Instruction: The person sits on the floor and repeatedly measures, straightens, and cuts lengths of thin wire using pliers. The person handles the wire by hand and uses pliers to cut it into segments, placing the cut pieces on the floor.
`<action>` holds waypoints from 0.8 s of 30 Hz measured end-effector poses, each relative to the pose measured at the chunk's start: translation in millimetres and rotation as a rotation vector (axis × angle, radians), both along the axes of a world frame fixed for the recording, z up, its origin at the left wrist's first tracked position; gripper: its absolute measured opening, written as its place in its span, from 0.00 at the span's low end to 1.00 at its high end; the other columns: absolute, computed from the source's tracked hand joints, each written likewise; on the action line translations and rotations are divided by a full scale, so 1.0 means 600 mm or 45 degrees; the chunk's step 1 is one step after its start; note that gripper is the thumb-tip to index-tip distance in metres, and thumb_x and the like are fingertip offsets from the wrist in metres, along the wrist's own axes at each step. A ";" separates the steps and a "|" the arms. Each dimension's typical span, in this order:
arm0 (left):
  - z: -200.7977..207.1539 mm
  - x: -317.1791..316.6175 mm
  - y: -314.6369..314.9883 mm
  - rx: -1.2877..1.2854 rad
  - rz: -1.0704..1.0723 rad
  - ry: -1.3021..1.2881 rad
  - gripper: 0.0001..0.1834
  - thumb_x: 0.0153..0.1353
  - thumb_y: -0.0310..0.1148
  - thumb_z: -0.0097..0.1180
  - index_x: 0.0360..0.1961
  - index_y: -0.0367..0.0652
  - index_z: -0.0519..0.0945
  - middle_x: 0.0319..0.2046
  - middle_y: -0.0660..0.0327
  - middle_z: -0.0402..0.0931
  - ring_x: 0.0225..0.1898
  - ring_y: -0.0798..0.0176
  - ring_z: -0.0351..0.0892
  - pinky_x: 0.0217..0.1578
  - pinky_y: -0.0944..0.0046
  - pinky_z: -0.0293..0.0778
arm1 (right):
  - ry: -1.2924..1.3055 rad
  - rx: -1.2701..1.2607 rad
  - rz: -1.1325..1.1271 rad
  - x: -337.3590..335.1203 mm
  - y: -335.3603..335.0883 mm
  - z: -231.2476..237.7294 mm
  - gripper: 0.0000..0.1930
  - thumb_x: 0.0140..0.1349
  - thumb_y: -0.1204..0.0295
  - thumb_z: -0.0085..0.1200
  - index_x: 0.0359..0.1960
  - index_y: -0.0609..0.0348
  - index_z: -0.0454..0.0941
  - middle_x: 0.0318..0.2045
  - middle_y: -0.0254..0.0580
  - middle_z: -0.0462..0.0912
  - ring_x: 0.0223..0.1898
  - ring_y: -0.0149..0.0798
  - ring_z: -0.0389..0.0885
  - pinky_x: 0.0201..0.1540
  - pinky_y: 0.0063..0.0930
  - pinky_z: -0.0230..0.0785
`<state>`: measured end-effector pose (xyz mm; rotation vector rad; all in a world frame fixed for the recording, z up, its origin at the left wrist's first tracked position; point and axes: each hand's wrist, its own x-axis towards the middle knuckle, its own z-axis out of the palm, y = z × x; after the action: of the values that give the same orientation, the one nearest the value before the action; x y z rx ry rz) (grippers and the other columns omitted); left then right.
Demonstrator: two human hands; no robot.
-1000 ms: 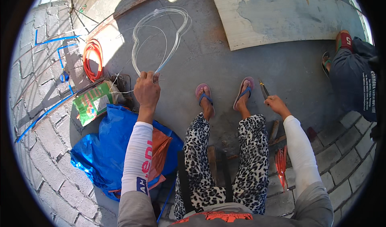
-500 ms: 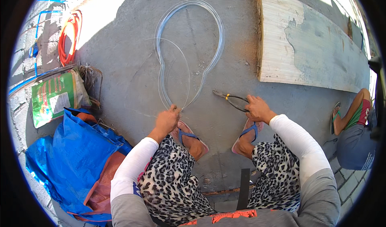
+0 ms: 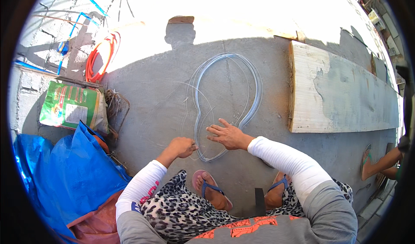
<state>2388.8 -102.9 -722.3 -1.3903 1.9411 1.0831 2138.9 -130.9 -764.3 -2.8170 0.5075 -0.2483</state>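
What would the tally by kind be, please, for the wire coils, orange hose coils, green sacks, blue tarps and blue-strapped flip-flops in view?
Wire coil: 1
Orange hose coil: 1
Green sack: 1
Blue tarp: 1
Blue-strapped flip-flops: 2
Total: 6

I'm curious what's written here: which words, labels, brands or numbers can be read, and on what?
I don't copy wording, but print shows:
Green sack: lettering; white label too small to read.
White left sleeve: pink lettering, partly turned away.
Grey shirt: orange print, unclear.
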 end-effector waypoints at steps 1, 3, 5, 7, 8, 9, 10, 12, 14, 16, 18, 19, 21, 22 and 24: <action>-0.011 0.027 0.003 -0.002 0.008 -0.107 0.20 0.61 0.48 0.52 0.39 0.40 0.78 0.34 0.46 0.79 0.39 0.42 0.78 0.39 0.48 0.71 | -0.007 -0.012 -0.036 0.013 0.001 -0.012 0.16 0.56 0.70 0.51 0.48 0.50 0.77 0.49 0.39 0.73 0.55 0.38 0.69 0.66 0.48 0.49; -0.026 0.079 0.009 0.063 -0.015 -0.128 0.24 0.56 0.48 0.59 0.45 0.41 0.76 0.43 0.45 0.76 0.46 0.42 0.75 0.43 0.48 0.71 | 0.265 0.048 -0.083 0.039 -0.002 -0.020 0.11 0.59 0.68 0.50 0.41 0.49 0.81 0.44 0.36 0.77 0.52 0.37 0.72 0.68 0.51 0.45; -0.031 0.107 0.015 0.108 -0.053 -0.216 0.30 0.51 0.47 0.64 0.52 0.41 0.72 0.52 0.46 0.70 0.52 0.43 0.71 0.49 0.48 0.68 | 0.287 -0.009 -0.007 0.039 -0.012 -0.001 0.08 0.59 0.67 0.50 0.34 0.48 0.82 0.36 0.34 0.79 0.47 0.36 0.76 0.66 0.48 0.50; -0.022 0.107 0.013 0.206 -0.134 -0.373 0.39 0.45 0.44 0.69 0.58 0.42 0.68 0.61 0.48 0.61 0.60 0.44 0.64 0.56 0.47 0.65 | 0.349 0.025 0.091 0.026 -0.029 0.040 0.08 0.60 0.65 0.50 0.29 0.48 0.82 0.30 0.32 0.81 0.42 0.36 0.78 0.61 0.45 0.55; -0.013 0.097 0.005 -0.058 0.047 -0.261 0.42 0.44 0.42 0.69 0.60 0.43 0.65 0.62 0.48 0.58 0.62 0.44 0.60 0.60 0.47 0.60 | 0.348 0.065 0.148 0.015 -0.035 0.068 0.08 0.60 0.65 0.51 0.29 0.48 0.82 0.28 0.32 0.81 0.39 0.36 0.79 0.58 0.42 0.58; -0.001 0.081 -0.009 -0.287 0.227 -0.135 0.45 0.43 0.40 0.70 0.63 0.44 0.62 0.64 0.49 0.55 0.65 0.44 0.56 0.63 0.46 0.55 | 0.340 0.113 0.210 0.000 -0.040 0.099 0.08 0.59 0.64 0.51 0.28 0.48 0.82 0.26 0.32 0.81 0.35 0.36 0.80 0.54 0.40 0.61; 0.015 0.063 -0.024 -0.580 0.105 -0.002 0.43 0.44 0.39 0.69 0.62 0.45 0.63 0.63 0.49 0.57 0.65 0.46 0.57 0.64 0.48 0.55 | 0.375 0.117 0.209 -0.016 -0.047 0.132 0.09 0.59 0.63 0.52 0.28 0.49 0.82 0.26 0.32 0.81 0.35 0.36 0.80 0.50 0.38 0.61; 0.052 0.020 -0.052 -0.905 -0.251 0.286 0.36 0.46 0.38 0.68 0.58 0.45 0.68 0.58 0.51 0.62 0.62 0.50 0.61 0.64 0.49 0.56 | 0.377 0.144 0.217 -0.052 -0.055 0.200 0.09 0.59 0.62 0.53 0.28 0.49 0.82 0.26 0.32 0.81 0.33 0.35 0.80 0.43 0.35 0.62; 0.086 -0.017 -0.081 -0.904 -0.746 0.519 0.27 0.49 0.37 0.66 0.50 0.44 0.73 0.51 0.54 0.70 0.58 0.54 0.67 0.63 0.50 0.56 | 0.511 0.200 0.127 -0.101 -0.064 0.267 0.10 0.58 0.60 0.54 0.29 0.50 0.82 0.25 0.32 0.81 0.32 0.36 0.80 0.41 0.35 0.62; 0.118 -0.041 -0.105 -0.639 -0.703 0.561 0.16 0.53 0.40 0.62 0.38 0.43 0.75 0.39 0.57 0.72 0.48 0.54 0.71 0.58 0.51 0.61 | 0.545 0.237 0.005 -0.166 -0.074 0.334 0.10 0.58 0.60 0.54 0.29 0.50 0.82 0.25 0.32 0.81 0.31 0.37 0.80 0.40 0.34 0.63; 0.139 -0.057 -0.130 -0.564 -0.606 0.677 0.15 0.56 0.43 0.59 0.28 0.42 0.73 0.29 0.58 0.71 0.39 0.53 0.73 0.53 0.53 0.64 | 0.472 0.335 -0.222 -0.237 -0.060 0.394 0.09 0.58 0.61 0.55 0.30 0.50 0.82 0.25 0.33 0.81 0.30 0.38 0.80 0.38 0.33 0.64; 0.148 -0.061 -0.143 -0.624 -0.521 0.771 0.17 0.57 0.44 0.57 0.24 0.42 0.71 0.26 0.58 0.70 0.35 0.52 0.72 0.50 0.54 0.65 | 0.365 0.392 -0.357 -0.271 -0.047 0.420 0.09 0.57 0.61 0.56 0.30 0.50 0.82 0.25 0.33 0.81 0.29 0.38 0.79 0.37 0.33 0.65; 0.160 -0.071 -0.170 -0.673 -0.483 0.847 0.21 0.59 0.47 0.55 0.21 0.41 0.69 0.24 0.57 0.69 0.32 0.52 0.71 0.45 0.56 0.66 | 0.386 0.472 -0.622 -0.331 -0.010 0.465 0.08 0.57 0.62 0.56 0.29 0.50 0.82 0.25 0.34 0.81 0.29 0.39 0.79 0.36 0.33 0.66; 0.165 -0.077 -0.185 -0.684 -0.532 0.832 0.22 0.59 0.49 0.54 0.22 0.40 0.69 0.25 0.56 0.69 0.33 0.53 0.71 0.43 0.56 0.66 | 0.359 0.465 -0.749 -0.360 0.014 0.487 0.07 0.57 0.63 0.57 0.28 0.50 0.82 0.25 0.34 0.81 0.28 0.40 0.78 0.36 0.34 0.66; 0.173 -0.095 -0.213 -0.699 -0.514 0.906 0.23 0.59 0.50 0.53 0.21 0.39 0.68 0.25 0.55 0.69 0.31 0.53 0.71 0.39 0.57 0.66 | 0.367 0.439 -0.963 -0.414 0.073 0.531 0.07 0.56 0.63 0.58 0.28 0.50 0.82 0.24 0.35 0.80 0.26 0.42 0.77 0.35 0.34 0.66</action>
<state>2331.9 -230.9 -618.5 -0.8073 3.0470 0.9525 1890.2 -87.0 -446.0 -2.2164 1.5073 0.1051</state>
